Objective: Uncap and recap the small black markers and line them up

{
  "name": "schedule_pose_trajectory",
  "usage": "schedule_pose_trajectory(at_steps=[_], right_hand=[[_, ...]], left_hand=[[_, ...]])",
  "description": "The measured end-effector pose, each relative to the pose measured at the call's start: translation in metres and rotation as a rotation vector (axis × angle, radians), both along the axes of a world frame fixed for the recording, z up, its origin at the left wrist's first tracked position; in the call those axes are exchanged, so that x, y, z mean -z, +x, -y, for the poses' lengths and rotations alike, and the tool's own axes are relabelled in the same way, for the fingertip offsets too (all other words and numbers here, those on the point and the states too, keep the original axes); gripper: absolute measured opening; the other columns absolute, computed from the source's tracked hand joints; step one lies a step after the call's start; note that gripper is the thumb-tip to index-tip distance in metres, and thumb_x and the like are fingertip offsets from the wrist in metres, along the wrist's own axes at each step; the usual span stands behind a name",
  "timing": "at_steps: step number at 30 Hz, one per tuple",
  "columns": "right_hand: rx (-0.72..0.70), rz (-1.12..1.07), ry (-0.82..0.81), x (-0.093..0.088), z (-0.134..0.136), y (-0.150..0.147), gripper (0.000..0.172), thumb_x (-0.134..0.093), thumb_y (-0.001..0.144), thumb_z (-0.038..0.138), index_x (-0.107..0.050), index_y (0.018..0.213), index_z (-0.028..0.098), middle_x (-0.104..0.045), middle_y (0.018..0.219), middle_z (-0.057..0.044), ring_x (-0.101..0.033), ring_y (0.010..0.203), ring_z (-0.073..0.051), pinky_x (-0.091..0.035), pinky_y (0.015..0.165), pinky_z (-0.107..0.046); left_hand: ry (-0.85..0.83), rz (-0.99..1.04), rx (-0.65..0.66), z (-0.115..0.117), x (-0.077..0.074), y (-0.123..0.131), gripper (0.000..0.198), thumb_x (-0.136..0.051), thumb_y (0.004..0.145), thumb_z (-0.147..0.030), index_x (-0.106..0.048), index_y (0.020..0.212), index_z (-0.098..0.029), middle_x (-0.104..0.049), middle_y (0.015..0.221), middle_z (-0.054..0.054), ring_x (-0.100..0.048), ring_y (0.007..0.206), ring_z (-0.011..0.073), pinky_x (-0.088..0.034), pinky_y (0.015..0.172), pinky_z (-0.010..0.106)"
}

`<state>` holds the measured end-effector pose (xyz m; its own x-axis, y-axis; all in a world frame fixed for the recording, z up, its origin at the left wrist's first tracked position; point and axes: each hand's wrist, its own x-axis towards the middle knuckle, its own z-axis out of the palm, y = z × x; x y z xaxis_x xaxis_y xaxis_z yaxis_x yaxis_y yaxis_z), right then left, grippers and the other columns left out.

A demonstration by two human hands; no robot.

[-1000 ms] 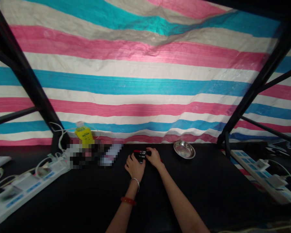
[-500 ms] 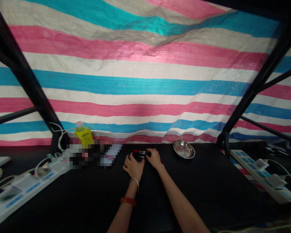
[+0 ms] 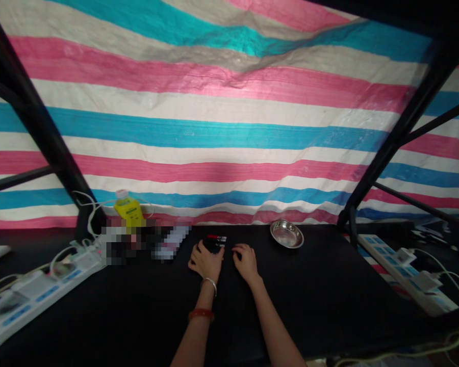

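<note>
Markers [image 3: 213, 237], at least two, lie at left hand [image 3: 207, 262]; its closure: cannot tell. Right hand [image 3: 247, 262] just beside, narrowly parted.

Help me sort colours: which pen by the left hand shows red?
The back pen, at the row's far edge; the other pens, nearer the left hand, look black.

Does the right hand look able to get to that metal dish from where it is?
Probably yes: the right hand seems to hold nothing, and I see nothing standing between it and the metal dish.
</note>
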<state>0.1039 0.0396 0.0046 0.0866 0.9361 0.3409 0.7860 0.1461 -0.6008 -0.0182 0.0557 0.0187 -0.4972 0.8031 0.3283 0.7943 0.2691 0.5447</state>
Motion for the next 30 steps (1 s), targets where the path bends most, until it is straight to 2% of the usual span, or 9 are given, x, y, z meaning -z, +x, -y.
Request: schedule_pose_trajectory(at_steps=[4, 8, 16, 22, 27, 30], right_hand=[[0.064, -0.065, 0.025, 0.002, 0.004, -0.002, 0.02, -0.051, 0.08, 0.023, -0.069, 0.087, 0.022, -0.066, 0.102, -0.005, -0.055, 0.103, -0.02, -0.038, 0.089, -0.034], [0.101, -0.07, 0.033, 0.004, 0.005, -0.003, 0.016, -0.06, 0.075, 0.03, -0.069, 0.084, 0.021, -0.067, 0.1, -0.006, -0.053, 0.108, -0.023, -0.037, 0.091, -0.036], [0.062, -0.048, 0.024, 0.005, 0.005, -0.003, 0.02, -0.059, 0.073, 0.022, -0.068, 0.091, 0.023, -0.066, 0.107, -0.004, -0.05, 0.113, -0.023, -0.036, 0.093, -0.038], [0.035, -0.049, 0.021, 0.006, 0.004, -0.002, 0.02, -0.057, 0.075, 0.019, -0.068, 0.09, 0.024, -0.068, 0.102, -0.002, -0.051, 0.11, -0.022, -0.038, 0.092, -0.038], [0.024, -0.061, 0.029, 0.005, 0.005, -0.001, 0.02, -0.054, 0.076, 0.016, -0.069, 0.086, 0.024, -0.069, 0.095, -0.002, -0.054, 0.103, -0.022, -0.039, 0.089, -0.036], [0.026, -0.054, 0.052, 0.004, 0.005, -0.001, 0.024, -0.054, 0.076, 0.016, -0.068, 0.095, 0.023, -0.067, 0.103, -0.003, -0.053, 0.105, -0.022, -0.039, 0.089, -0.036]], left_hand=[[-0.01, -0.008, -0.003, -0.001, 0.0, 0.001, 0.068, -0.062, 0.066, -0.046, -0.04, 0.123, -0.015, -0.048, 0.119, 0.016, -0.043, 0.109, 0.0314, -0.027, 0.089, 0.046], [-0.02, -0.002, 0.025, -0.001, 0.001, -0.001, 0.069, -0.063, 0.065, -0.046, -0.04, 0.123, -0.015, -0.049, 0.118, 0.015, -0.043, 0.11, 0.0312, -0.027, 0.09, 0.047], [-0.03, -0.031, 0.18, 0.006, 0.006, -0.008, 0.076, -0.065, 0.064, -0.046, -0.036, 0.127, -0.016, -0.042, 0.127, 0.018, -0.041, 0.116, 0.0304, -0.027, 0.094, 0.045], [-0.023, -0.089, 0.176, 0.007, 0.01, -0.006, 0.078, -0.065, 0.064, -0.046, -0.035, 0.128, -0.015, -0.038, 0.129, 0.02, -0.039, 0.117, 0.0324, -0.025, 0.094, 0.048], [-0.022, -0.073, 0.164, 0.007, 0.011, -0.006, 0.069, -0.061, 0.069, -0.041, -0.037, 0.127, -0.012, -0.041, 0.125, 0.019, -0.044, 0.111, 0.0303, -0.029, 0.092, 0.046], [-0.002, -0.046, 0.169, 0.007, 0.011, -0.008, 0.066, -0.061, 0.07, -0.039, -0.038, 0.125, -0.012, -0.043, 0.123, 0.018, -0.045, 0.111, 0.0299, -0.031, 0.092, 0.046]])
